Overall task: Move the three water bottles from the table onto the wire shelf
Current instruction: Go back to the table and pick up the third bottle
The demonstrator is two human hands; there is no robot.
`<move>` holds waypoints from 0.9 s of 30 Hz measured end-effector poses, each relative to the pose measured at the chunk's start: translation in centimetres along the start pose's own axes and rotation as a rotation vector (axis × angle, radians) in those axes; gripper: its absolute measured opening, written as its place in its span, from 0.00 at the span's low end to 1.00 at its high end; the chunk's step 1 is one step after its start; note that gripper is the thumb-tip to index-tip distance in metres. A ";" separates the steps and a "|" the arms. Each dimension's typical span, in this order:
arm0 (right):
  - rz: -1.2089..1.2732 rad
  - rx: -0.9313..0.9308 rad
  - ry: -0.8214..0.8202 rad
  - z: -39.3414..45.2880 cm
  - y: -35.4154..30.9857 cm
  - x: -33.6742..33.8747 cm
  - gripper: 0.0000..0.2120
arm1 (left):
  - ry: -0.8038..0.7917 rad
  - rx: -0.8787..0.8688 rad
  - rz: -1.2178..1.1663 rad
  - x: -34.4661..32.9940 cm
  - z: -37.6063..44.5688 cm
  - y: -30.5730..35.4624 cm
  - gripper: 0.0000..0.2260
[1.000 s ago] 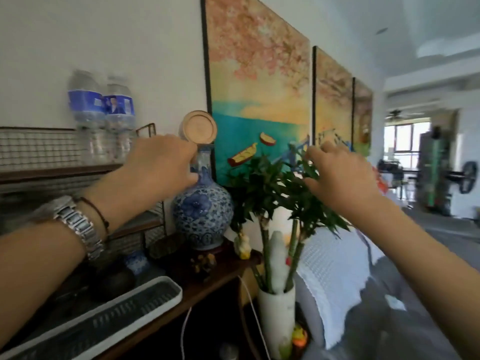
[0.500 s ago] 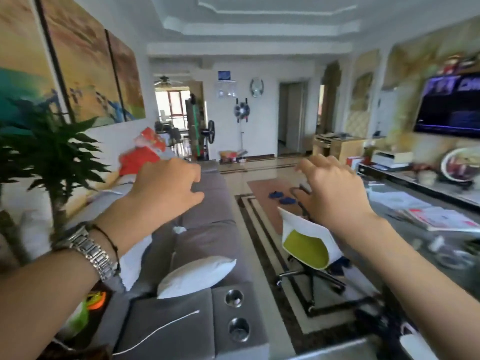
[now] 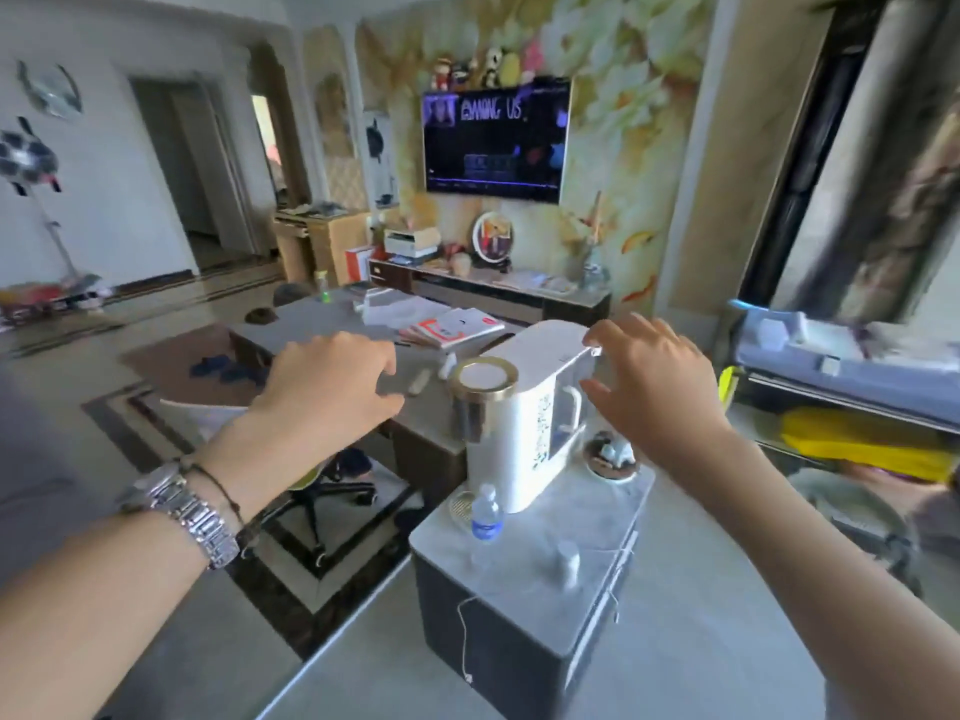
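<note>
1. One water bottle point(image 3: 486, 517) is seen upright on the small table point(image 3: 524, 579).
2. One white dispenser point(image 3: 540, 407) is counted on that table.
3. One small white cup point(image 3: 566, 558) is seen near the bottle; its outline is blurred.
4. One round ornament point(image 3: 610, 457) is counted beside the dispenser.
5. Two hands are counted: the left hand point(image 3: 332, 387) and the right hand point(image 3: 652, 387), both empty with fingers spread.
6. One wristwatch point(image 3: 182, 511) is worn on the left wrist.
7. One television point(image 3: 496, 140) is mounted on the wall.
8. One office chair point(image 3: 322, 485) is partly seen.
9. One standing fan point(image 3: 31, 163) is counted at the left.
</note>
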State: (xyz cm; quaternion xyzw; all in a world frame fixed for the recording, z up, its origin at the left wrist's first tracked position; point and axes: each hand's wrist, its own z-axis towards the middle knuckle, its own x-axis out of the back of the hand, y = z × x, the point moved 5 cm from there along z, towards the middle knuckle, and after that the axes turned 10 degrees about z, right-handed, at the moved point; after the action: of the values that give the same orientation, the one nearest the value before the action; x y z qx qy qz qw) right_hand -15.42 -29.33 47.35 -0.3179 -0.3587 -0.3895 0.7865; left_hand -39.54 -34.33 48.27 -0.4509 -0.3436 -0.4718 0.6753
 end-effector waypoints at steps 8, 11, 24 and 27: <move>0.060 -0.098 -0.091 -1.7 10.1 -3.9 0.14 | -0.095 -0.027 -0.107 -6.6 3.7 9.6 0.11; 0.105 -0.091 -0.129 -1.5 10.5 -7.4 0.16 | -0.150 0.007 -0.141 -9.5 3.9 9.7 0.11; 0.293 -0.154 -0.383 -0.1 10.6 -27.8 0.21 | -0.294 0.062 -0.328 -27.5 6.4 10.1 0.11; 0.350 -0.184 -0.409 -0.4 10.6 -31.9 0.23 | -0.290 0.086 -0.378 -30.9 6.5 10.7 0.10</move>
State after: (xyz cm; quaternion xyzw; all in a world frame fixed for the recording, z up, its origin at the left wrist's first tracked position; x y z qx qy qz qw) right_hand -20.38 -12.14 18.88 -0.5171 -0.4127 -0.2066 0.7208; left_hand -39.53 -16.55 20.05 -0.4124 -0.5349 -0.5053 0.5371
